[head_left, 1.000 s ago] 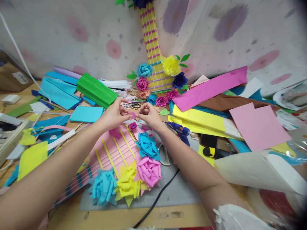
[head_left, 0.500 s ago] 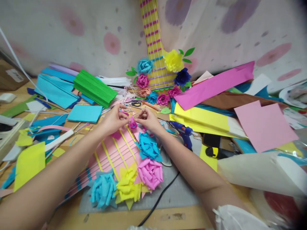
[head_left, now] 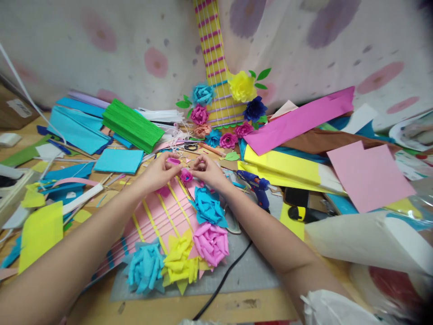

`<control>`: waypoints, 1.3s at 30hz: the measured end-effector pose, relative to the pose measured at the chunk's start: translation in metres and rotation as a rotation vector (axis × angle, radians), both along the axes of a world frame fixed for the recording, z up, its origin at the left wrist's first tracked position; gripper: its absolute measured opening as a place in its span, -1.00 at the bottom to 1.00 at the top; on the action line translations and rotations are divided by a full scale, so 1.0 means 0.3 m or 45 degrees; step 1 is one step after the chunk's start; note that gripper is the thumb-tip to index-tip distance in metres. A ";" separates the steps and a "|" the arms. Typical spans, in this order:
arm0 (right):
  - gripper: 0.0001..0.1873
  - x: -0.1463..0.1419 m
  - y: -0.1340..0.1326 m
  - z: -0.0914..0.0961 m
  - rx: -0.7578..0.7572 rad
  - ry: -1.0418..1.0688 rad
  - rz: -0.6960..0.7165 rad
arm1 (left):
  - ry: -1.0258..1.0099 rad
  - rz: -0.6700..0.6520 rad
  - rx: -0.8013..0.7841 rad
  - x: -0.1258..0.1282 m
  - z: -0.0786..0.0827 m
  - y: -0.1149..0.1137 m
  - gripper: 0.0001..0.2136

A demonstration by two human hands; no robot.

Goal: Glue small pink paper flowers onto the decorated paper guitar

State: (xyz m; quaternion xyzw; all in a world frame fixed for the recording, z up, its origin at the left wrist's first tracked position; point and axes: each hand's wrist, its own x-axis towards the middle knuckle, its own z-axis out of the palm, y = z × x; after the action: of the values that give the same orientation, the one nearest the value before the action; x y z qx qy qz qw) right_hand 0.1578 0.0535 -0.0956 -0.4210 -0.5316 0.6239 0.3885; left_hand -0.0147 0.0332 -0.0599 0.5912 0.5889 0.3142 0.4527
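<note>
My left hand (head_left: 158, 170) and my right hand (head_left: 207, 170) meet above the far end of a pink paper guitar (head_left: 158, 216) lying on a grey mat. Both pinch a small magenta paper flower (head_left: 186, 175), fingers closed on it from either side. A loose pink paper scrap (head_left: 173, 160) sits by my left fingertips. On the guitar body nearer me are glued a blue flower (head_left: 208, 206), a pink flower (head_left: 211, 243), a yellow flower (head_left: 181, 262) and a light-blue flower (head_left: 145, 266).
A yellow paper guitar (head_left: 219, 85) with flowers leans on the back wall. Green crepe (head_left: 132, 125), blue sheets (head_left: 79, 128), magenta (head_left: 297, 119), yellow (head_left: 284, 169) and pink paper (head_left: 370, 176) lie around. A blue glue gun (head_left: 255, 185) with its black cord (head_left: 223, 280) rests right of my forearm.
Both hands came down from holding a small pink piece above the guitar to the magenta flower on it. The view shifted slightly.
</note>
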 end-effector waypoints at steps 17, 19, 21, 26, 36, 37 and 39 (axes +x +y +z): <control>-0.72 0.019 -0.032 0.015 0.102 -0.164 0.057 | 0.095 -0.028 0.063 -0.007 -0.015 0.002 -0.55; -0.71 0.022 -0.034 0.015 0.100 -0.160 0.063 | 0.126 -0.036 0.075 -0.011 -0.017 0.003 -0.55; -0.71 0.026 -0.035 0.019 0.095 -0.153 0.065 | 0.142 -0.040 0.070 -0.010 -0.012 0.002 -0.57; -0.70 0.034 -0.045 0.033 0.069 -0.186 0.034 | 0.145 -0.017 0.014 0.011 0.015 0.001 -0.63; -0.71 0.046 -0.060 0.050 0.114 -0.264 0.051 | 0.176 0.007 -0.119 0.022 0.030 0.012 -0.73; -0.71 0.046 -0.059 0.051 0.117 -0.276 0.056 | 0.164 0.007 -0.126 0.022 0.031 0.013 -0.73; -0.70 0.047 -0.056 0.051 0.125 -0.298 0.065 | 0.145 0.017 -0.154 0.024 0.038 0.013 -0.73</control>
State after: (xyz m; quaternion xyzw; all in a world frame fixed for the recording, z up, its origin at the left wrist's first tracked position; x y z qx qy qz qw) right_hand 0.1720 0.0365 -0.0804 -0.4577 -0.6138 0.5534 0.3278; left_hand -0.0075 0.0371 -0.0485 0.5757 0.6357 0.2470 0.4511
